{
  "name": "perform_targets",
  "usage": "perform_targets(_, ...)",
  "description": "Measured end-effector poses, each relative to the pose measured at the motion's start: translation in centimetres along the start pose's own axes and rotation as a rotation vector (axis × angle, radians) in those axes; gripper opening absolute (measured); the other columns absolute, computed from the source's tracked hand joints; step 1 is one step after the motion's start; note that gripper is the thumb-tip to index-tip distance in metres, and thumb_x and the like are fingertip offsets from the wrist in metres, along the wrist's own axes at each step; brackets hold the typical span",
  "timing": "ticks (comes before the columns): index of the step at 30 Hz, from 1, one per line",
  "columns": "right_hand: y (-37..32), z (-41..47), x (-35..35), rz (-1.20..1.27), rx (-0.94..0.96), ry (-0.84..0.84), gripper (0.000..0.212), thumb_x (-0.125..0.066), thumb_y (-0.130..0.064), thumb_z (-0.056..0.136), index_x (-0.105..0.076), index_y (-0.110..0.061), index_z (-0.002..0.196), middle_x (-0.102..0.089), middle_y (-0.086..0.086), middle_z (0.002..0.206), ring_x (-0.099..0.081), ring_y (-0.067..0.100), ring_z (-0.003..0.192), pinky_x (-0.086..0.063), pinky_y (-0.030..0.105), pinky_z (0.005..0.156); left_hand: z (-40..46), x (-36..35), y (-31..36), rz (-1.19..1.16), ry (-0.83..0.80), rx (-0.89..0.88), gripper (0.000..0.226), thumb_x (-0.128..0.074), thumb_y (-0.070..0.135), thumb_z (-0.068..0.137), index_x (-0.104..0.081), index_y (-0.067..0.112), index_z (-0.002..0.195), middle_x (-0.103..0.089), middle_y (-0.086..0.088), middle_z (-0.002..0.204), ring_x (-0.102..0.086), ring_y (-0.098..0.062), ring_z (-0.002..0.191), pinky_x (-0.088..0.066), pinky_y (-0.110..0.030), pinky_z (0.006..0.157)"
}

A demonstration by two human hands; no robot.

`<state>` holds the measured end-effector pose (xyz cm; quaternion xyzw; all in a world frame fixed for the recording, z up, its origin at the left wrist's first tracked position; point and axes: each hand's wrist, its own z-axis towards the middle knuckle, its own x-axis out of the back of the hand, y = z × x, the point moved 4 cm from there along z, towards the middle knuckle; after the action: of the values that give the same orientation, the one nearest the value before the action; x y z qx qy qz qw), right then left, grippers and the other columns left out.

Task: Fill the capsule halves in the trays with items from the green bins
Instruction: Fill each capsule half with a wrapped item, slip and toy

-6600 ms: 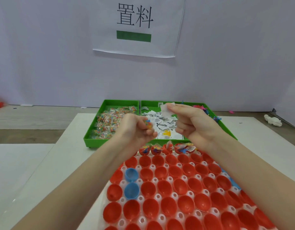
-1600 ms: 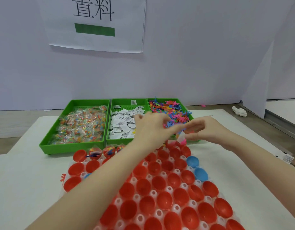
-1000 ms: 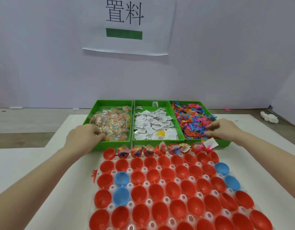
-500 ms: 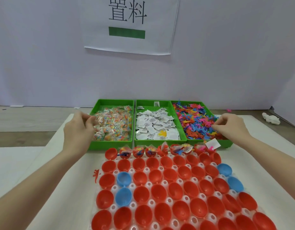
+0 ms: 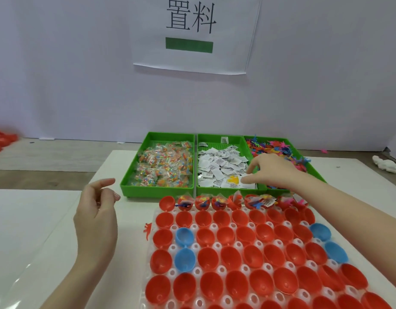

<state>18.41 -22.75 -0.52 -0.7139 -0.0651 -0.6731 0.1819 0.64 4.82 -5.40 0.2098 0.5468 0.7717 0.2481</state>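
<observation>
Capsule halves sit open side up in my white tray, which lies on the white table just in front of three green bins. Most halves are red; I count four blue ones, two on the left and two at the right edge. The far row of halves already holds little packets and toys, while the rows nearer me are bare.

The left bin is filled with clear candy packets, the middle bin with white paper slips, and the right bin with colourful plastic figures; I cannot count any of these.

A paper sign with two characters and one green bar hangs on the wall behind.

My right hand reaches over the middle bin, fingertips down among the slips at its near right corner; whether they pinch one, I cannot tell. My left hand hovers above the table left of the tray, fingers loosely curled, holding nothing I can see.

One small red figure lies beside the tray's left edge.
</observation>
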Motion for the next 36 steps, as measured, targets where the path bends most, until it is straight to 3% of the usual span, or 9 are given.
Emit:
perform_targets(4, -0.8, 0.8, -1.1, -0.107, -0.089, -0.063, 0.032, -0.069, -0.032, 0.079, -0.069, -0.012, 0.104, -0.070, 0.003, 0.095, -0.064, 0.020, 0.089, -0.049, 0.032, 0.072, -0.8, 1.1, -0.6, -0.012, 0.032, 0.017, 0.035, -0.040, 0.006, 0.093, -0.055, 0.035, 0.082, -0.055, 0.005, 0.075, -0.044, -0.011, 0.065, -0.034, -0.029, 0.064)
perform_targets(7, -0.6, 0.7, -1.3, -0.093, -0.114, -0.042, 0.016, -0.066, -0.024, 0.081, -0.069, -0.008, 0.082, -0.054, 0.002, 0.060, -0.047, 0.017, 0.058, -0.035, 0.025, 0.050, -0.9, 1.5, -0.8, 0.007, 0.061, 0.013, 0.034, -0.040, 0.005, 0.093, -0.055, 0.033, 0.082, -0.056, 0.005, 0.075, -0.046, -0.012, 0.066, -0.035, -0.029, 0.067)
perform_targets(12, -0.2, 0.0, 0.1, -0.030, -0.025, 0.137, 0.039, -0.066, -0.031, 0.081, -0.052, -0.017, 0.048, -0.033, -0.007, 0.041, -0.032, 0.012, 0.044, -0.023, 0.022, 0.045, -0.9, 1.7, -1.0, 0.019, 0.069, 0.014, 0.025, -0.040, 0.006, 0.094, -0.057, 0.024, 0.091, -0.057, 0.006, 0.076, -0.044, -0.022, 0.073, -0.035, -0.035, 0.074)
perform_targets(19, 0.5, 0.0, -0.5, 0.131, 0.015, 0.102, 0.054, -0.045, -0.027, 0.097, -0.027, -0.014, 0.048, -0.040, 0.008, 0.053, -0.028, 0.015, 0.040, -0.032, 0.029, 0.053, -1.0, 1.6, -1.1, 0.022, 0.060, 0.018, 0.023, -0.041, 0.005, 0.094, -0.057, 0.021, 0.093, -0.057, 0.006, 0.076, -0.045, -0.022, 0.075, -0.036, -0.034, 0.075)
perform_targets(22, 0.7, -0.3, -0.4, 0.199, 0.007, 0.210, 0.050, -0.044, -0.016, 0.095, -0.027, -0.014, 0.048, -0.037, -0.006, 0.041, -0.031, 0.015, 0.042, -0.036, 0.030, 0.054, -0.9, 1.7, -1.1, 0.002, 0.050, 0.019, 0.022, -0.042, 0.007, 0.094, -0.057, 0.023, 0.093, -0.058, 0.006, 0.077, -0.045, -0.021, 0.073, -0.037, -0.035, 0.075)
perform_targets(24, 0.7, -0.7, 0.0, 0.291, 0.002, 0.279, 0.043, -0.045, -0.013, 0.094, -0.038, -0.015, 0.051, -0.058, -0.006, 0.056, -0.047, 0.020, 0.054, -0.045, 0.030, 0.066, -1.0, 1.5, -1.0, -0.010, 0.031, 0.010, 0.020, -0.046, 0.010, 0.094, -0.056, 0.027, 0.092, -0.060, 0.007, 0.078, -0.047, -0.018, 0.070, -0.039, -0.033, 0.073)
perform_targets(26, 0.8, -0.7, 0.4, 0.438, -0.058, 0.307, 0.014, -0.049, -0.014, 0.092, -0.062, -0.012, 0.088, -0.063, 0.007, 0.110, -0.056, 0.019, 0.072, -0.044, 0.027, 0.065, -1.1, 1.3, -0.9, -0.032, 0.016, 0.010, 0.021, -0.052, 0.013, 0.093, -0.055, 0.033, 0.088, -0.062, 0.005, 0.080, -0.050, -0.015, 0.068, -0.043, -0.026, 0.068)
perform_targets(29, 0.5, -1.1, 0.5, 0.778, -0.100, 0.214, 0.035, -0.054, -0.013, 0.091, -0.049, -0.008, 0.124, -0.054, 0.006, 0.100, -0.050, 0.013, 0.062, -0.038, 0.019, 0.052, -1.1, 1.3, -0.8, -0.093, 0.007, 0.039, 0.021, -0.061, 0.014, 0.088, -0.053, 0.033, 0.083, -0.062, 0.000, 0.081, -0.055, -0.004, 0.057, -0.045, -0.010, 0.056)
perform_targets(36, -6.8, -8.1, 1.5, 1.282, 0.266, -0.349, 0.048, -0.067, -0.014, 0.077, -0.048, -0.020, 0.120, -0.034, -0.012, 0.049, -0.025, 0.003, 0.041, -0.020, 0.017, 0.043, -3.0, -0.6, 3.6, -0.244, -0.255, 0.055, 0.017, -0.065, 0.002, 0.081, -0.057, 0.013, 0.071, -0.061, 0.005, 0.056, -0.057, -0.003, 0.051, -0.045, -0.011, 0.053)
